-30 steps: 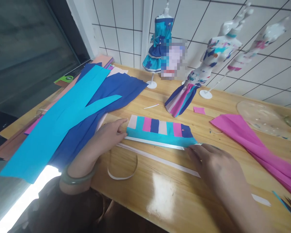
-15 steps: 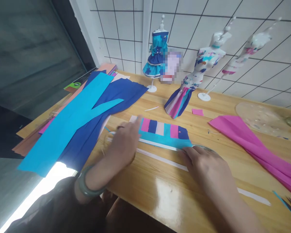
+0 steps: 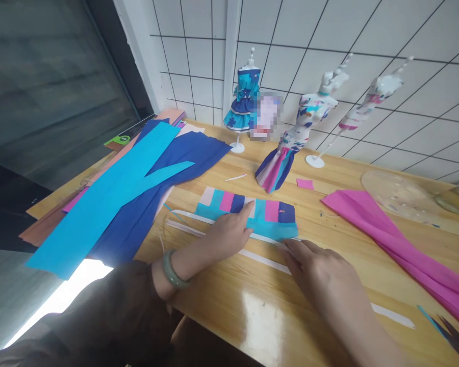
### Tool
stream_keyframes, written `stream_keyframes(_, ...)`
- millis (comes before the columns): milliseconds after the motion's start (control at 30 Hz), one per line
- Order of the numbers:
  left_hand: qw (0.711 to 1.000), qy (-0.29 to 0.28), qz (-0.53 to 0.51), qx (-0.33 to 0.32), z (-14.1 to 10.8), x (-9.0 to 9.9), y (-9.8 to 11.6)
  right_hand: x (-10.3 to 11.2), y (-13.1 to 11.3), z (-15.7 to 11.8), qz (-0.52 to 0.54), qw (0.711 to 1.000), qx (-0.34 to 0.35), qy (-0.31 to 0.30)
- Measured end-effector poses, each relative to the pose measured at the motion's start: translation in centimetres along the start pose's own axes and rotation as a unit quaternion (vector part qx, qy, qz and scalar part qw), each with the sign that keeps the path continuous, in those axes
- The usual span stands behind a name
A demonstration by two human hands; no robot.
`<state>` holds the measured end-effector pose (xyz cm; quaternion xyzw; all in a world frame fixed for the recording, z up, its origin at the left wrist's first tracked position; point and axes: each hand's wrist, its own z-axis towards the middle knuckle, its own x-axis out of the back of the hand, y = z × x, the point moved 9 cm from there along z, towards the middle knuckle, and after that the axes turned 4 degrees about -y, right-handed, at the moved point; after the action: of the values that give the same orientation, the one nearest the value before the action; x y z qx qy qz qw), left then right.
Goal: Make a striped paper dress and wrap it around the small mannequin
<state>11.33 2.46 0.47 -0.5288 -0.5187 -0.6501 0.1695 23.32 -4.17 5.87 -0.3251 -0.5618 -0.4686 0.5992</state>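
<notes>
A striped piece [image 3: 272, 210] in pink, navy, pale and turquoise lies flat on the wooden table, with a turquoise band [image 3: 270, 229] along its near side. The index finger of my left hand [image 3: 231, 232] points out and rests on the middle stripes; its other fingers are curled, holding nothing visible. My right hand [image 3: 317, 265] pinches the near right end of a thin white strip [image 3: 193, 216] that runs along the band's near edge. Nearer me, a second white strip [image 3: 265, 261] passes under my right hand.
Turquoise [image 3: 107, 199] and navy fabric [image 3: 191, 155] are piled at the left. Behind stand a small dressed mannequin [image 3: 245, 102] and two more figures. Pink fabric [image 3: 386, 234] lies at the right, scissors [image 3: 453, 336] at the lower right corner.
My left hand has moved right, from the piece's left end to its middle, uncovering the left stripes. My right hand stays at the strip's right end. The camera view has shifted slightly.
</notes>
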Motion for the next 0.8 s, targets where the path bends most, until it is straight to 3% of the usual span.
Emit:
stream_keyframes(233,0.998,0.024,0.055,0.009,-0.2,0.2,0.5,0.0,2.1,-1.8,0.036,0.998,-0.051,0.003)
stream_keyframes(467,0.994,0.032,0.096,0.029,0.4,0.5,1.2,0.9,3.6,-3.2,0.123,0.989,-0.065,-0.051)
stream_keyframes(800,0.995,0.002,0.098,0.027,0.7,0.4,1.5,0.8,6.2,-2.2,0.177,0.978,-0.062,-0.092)
